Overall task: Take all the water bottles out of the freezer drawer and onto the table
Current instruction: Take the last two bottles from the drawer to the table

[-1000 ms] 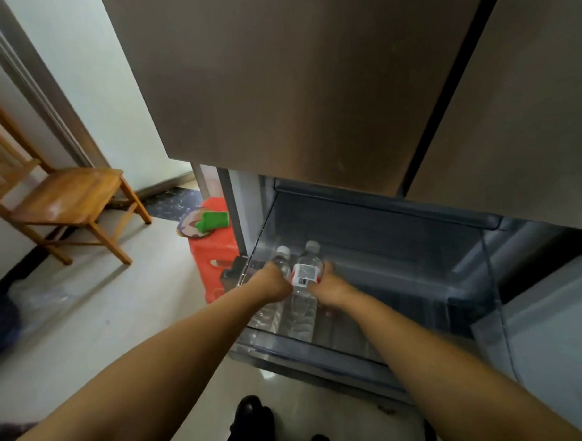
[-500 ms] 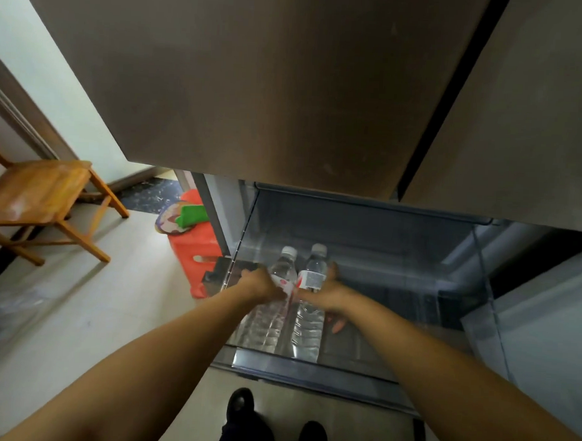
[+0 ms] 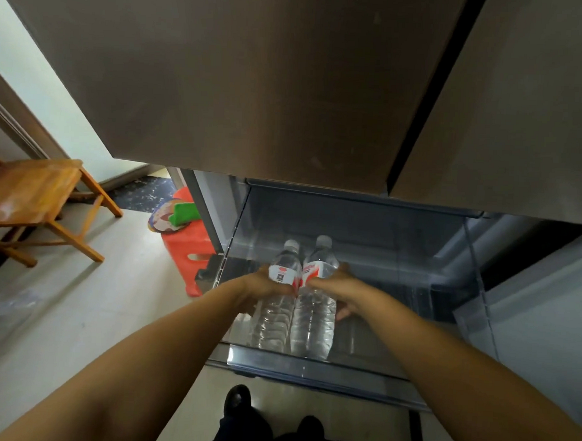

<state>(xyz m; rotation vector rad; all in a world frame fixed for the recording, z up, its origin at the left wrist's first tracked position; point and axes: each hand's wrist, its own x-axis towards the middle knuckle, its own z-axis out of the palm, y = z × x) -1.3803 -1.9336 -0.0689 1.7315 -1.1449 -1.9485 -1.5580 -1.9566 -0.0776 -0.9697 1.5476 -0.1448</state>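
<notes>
Two clear water bottles with white caps and red-and-white labels stand side by side above the open freezer drawer (image 3: 309,371). My left hand (image 3: 256,287) grips the left bottle (image 3: 273,323) around its label. My right hand (image 3: 333,287) grips the right bottle (image 3: 311,328) the same way. The bottles touch each other. Both are lifted, their bases near the drawer's front rim. The drawer floor behind them shows no other bottle.
The closed steel fridge doors (image 3: 255,85) overhang the drawer. A wooden chair (image 3: 34,195) stands at the left. A red plastic stool (image 3: 188,242) with a green item on it sits beside the fridge. My dark shoes (image 3: 238,401) are below the drawer.
Both bottles have risen from the drawer floor and come toward me, with my hands still around them. The camera has tilted slightly, shifting the chair leftward.
</notes>
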